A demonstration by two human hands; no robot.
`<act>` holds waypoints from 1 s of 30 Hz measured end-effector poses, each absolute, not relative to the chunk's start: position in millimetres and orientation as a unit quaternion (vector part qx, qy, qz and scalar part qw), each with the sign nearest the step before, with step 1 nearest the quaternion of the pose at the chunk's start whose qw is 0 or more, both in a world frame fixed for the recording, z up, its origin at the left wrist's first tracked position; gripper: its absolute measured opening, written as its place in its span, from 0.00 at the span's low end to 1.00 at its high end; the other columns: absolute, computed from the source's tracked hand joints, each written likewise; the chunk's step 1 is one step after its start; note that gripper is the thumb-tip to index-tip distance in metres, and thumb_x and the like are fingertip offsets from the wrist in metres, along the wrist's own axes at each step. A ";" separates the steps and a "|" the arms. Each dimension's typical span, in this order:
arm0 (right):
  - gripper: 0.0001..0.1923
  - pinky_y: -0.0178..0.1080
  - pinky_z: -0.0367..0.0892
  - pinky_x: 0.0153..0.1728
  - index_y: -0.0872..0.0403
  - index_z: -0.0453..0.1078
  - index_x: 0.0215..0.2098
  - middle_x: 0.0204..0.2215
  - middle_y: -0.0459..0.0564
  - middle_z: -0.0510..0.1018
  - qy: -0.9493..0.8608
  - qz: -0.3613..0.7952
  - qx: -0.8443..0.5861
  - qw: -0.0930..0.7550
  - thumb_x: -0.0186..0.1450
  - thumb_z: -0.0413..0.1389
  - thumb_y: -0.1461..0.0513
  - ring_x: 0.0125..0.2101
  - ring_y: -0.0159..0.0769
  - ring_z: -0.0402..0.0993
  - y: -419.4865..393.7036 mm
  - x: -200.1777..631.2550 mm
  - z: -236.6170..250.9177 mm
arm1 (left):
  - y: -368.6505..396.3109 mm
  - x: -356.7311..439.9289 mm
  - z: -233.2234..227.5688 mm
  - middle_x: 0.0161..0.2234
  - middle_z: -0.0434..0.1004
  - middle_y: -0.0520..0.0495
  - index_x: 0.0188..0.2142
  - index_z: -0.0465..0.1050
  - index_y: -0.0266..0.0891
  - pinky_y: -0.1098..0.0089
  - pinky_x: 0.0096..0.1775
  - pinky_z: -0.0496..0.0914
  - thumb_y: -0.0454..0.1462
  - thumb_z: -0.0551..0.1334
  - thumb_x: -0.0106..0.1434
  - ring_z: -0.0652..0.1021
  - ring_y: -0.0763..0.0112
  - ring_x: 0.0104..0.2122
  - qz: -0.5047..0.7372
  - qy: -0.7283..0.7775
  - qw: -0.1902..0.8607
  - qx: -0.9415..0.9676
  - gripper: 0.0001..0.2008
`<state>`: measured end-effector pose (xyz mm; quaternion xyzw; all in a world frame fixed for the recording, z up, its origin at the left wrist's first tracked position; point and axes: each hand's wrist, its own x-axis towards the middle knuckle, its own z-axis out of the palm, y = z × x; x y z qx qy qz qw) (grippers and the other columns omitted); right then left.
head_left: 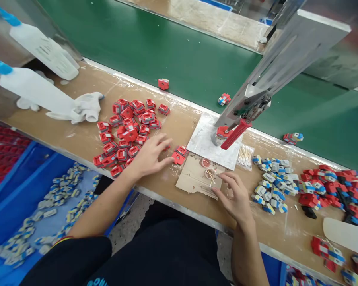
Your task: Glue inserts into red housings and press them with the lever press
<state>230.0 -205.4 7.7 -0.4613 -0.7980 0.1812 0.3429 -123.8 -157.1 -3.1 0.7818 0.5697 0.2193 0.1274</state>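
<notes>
My left hand (153, 157) is open over the right edge of a pile of red plastic parts (129, 135), with its thumb close to a flat red part (179, 157). Whether that thumb touches the part, I cannot tell. My right hand (234, 194) is open, thumb and fingers apart, beside a small round cup (210, 173). Cotton swabs (211, 180) lean across this cup. Another little cup (206, 162) with reddish contents sits behind it. Both cups stand on a torn piece of cardboard (191, 180).
A metal clamp press with a red handle (236, 134) holds a red part over a white plate (198, 137). Bagged swabs (245, 155), blue-and-white parts (273, 184) and assembled red pieces (331, 184) lie rightward. Behind runs a green conveyor belt (167, 51). A co-worker's gloved hand (88, 107) is at left.
</notes>
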 end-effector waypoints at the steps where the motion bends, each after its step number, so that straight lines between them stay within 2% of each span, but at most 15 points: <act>1: 0.17 0.49 0.81 0.45 0.47 0.75 0.56 0.46 0.56 0.81 -0.804 0.179 -0.455 0.338 0.69 0.65 0.59 0.46 0.47 0.82 -204.7 227.0 6.7 | -159.0 -114.0 -6.7 0.67 0.71 0.34 0.65 0.72 0.41 0.45 0.68 0.66 0.54 0.63 0.69 0.70 0.43 0.67 0.214 0.557 0.141 0.790 0.31; 3: 0.18 0.49 0.81 0.46 0.46 0.75 0.58 0.47 0.56 0.82 -0.812 0.175 -0.446 0.333 0.70 0.64 0.61 0.47 0.47 0.82 -203.3 221.0 5.1 | -165.4 -92.6 -13.4 0.64 0.74 0.34 0.65 0.72 0.41 0.45 0.67 0.68 0.52 0.64 0.68 0.72 0.44 0.65 0.225 0.542 0.147 0.796 0.30; 6: 0.13 0.45 0.80 0.42 0.46 0.78 0.53 0.41 0.53 0.84 -0.816 0.164 -0.441 0.336 0.72 0.61 0.65 0.43 0.44 0.82 -201.0 216.0 4.5 | -178.8 -71.8 -19.3 0.62 0.75 0.32 0.63 0.73 0.40 0.41 0.65 0.69 0.48 0.66 0.68 0.73 0.41 0.64 0.257 0.543 0.124 0.790 0.28; 10: 0.10 0.44 0.78 0.37 0.47 0.81 0.44 0.36 0.51 0.85 -0.810 0.171 -0.455 0.328 0.73 0.58 0.66 0.36 0.41 0.80 -195.8 215.4 8.0 | -190.1 -70.3 -23.5 0.65 0.73 0.35 0.57 0.79 0.45 0.34 0.69 0.59 0.42 0.66 0.68 0.67 0.38 0.70 0.263 0.549 0.086 0.789 0.18; 13: 0.08 0.45 0.78 0.39 0.48 0.80 0.43 0.37 0.51 0.86 -0.806 0.191 -0.460 0.319 0.73 0.59 0.65 0.37 0.41 0.81 -189.3 214.1 11.1 | -190.5 -75.1 -28.9 0.59 0.79 0.38 0.55 0.79 0.49 0.35 0.70 0.57 0.37 0.65 0.70 0.72 0.42 0.67 0.258 0.553 0.077 0.788 0.15; 15: 0.06 0.45 0.78 0.40 0.48 0.80 0.42 0.37 0.51 0.87 -0.808 0.207 -0.453 0.315 0.72 0.60 0.64 0.37 0.41 0.82 -185.4 212.6 11.4 | -191.2 -78.2 -32.0 0.54 0.83 0.39 0.55 0.79 0.49 0.38 0.68 0.60 0.38 0.64 0.71 0.76 0.44 0.63 0.273 0.554 0.079 0.783 0.15; 18: 0.05 0.45 0.78 0.39 0.48 0.80 0.39 0.35 0.50 0.87 -0.798 0.223 -0.458 0.323 0.72 0.61 0.63 0.36 0.41 0.82 -182.1 211.2 9.3 | -200.7 -79.0 -30.6 0.50 0.84 0.40 0.55 0.77 0.48 0.41 0.65 0.66 0.45 0.66 0.71 0.80 0.45 0.58 0.342 0.558 0.092 0.750 0.15; 20: 0.05 0.45 0.78 0.38 0.48 0.80 0.39 0.34 0.50 0.87 -0.785 0.219 -0.474 0.334 0.72 0.61 0.63 0.34 0.41 0.82 -180.8 210.8 8.0 | -212.1 -73.7 -25.1 0.51 0.83 0.40 0.59 0.73 0.49 0.44 0.60 0.72 0.50 0.64 0.72 0.82 0.48 0.54 0.433 0.555 0.159 0.692 0.20; 22: 0.05 0.45 0.78 0.37 0.48 0.80 0.38 0.34 0.50 0.87 -0.784 0.216 -0.474 0.337 0.71 0.62 0.63 0.34 0.41 0.82 -179.5 210.6 8.5 | -223.1 -62.9 -18.3 0.50 0.83 0.40 0.66 0.64 0.52 0.48 0.52 0.78 0.53 0.55 0.76 0.84 0.53 0.49 0.518 0.535 0.291 0.600 0.23; 24: 0.05 0.44 0.77 0.37 0.48 0.80 0.38 0.33 0.49 0.88 -0.787 0.213 -0.463 0.348 0.71 0.62 0.64 0.34 0.41 0.82 -178.9 211.0 11.8 | -229.8 -49.2 -13.0 0.46 0.84 0.42 0.69 0.57 0.54 0.53 0.44 0.82 0.52 0.45 0.79 0.86 0.58 0.42 0.547 0.511 0.437 0.499 0.23; 27: 0.05 0.45 0.77 0.35 0.47 0.79 0.37 0.32 0.48 0.87 -0.748 0.203 -0.479 0.413 0.70 0.63 0.64 0.32 0.41 0.82 -184.1 211.7 21.1 | -231.9 -30.8 -11.0 0.45 0.85 0.42 0.64 0.62 0.53 0.56 0.40 0.83 0.53 0.43 0.79 0.87 0.61 0.38 0.511 0.479 0.586 0.407 0.22; 30: 0.03 0.45 0.77 0.32 0.47 0.78 0.36 0.29 0.48 0.84 -0.653 0.213 -0.506 0.522 0.70 0.64 0.60 0.30 0.41 0.82 -200.3 207.1 31.1 | -232.6 -18.5 -13.3 0.50 0.85 0.40 0.62 0.63 0.52 0.57 0.42 0.83 0.59 0.48 0.77 0.88 0.57 0.44 0.481 0.449 0.641 0.396 0.25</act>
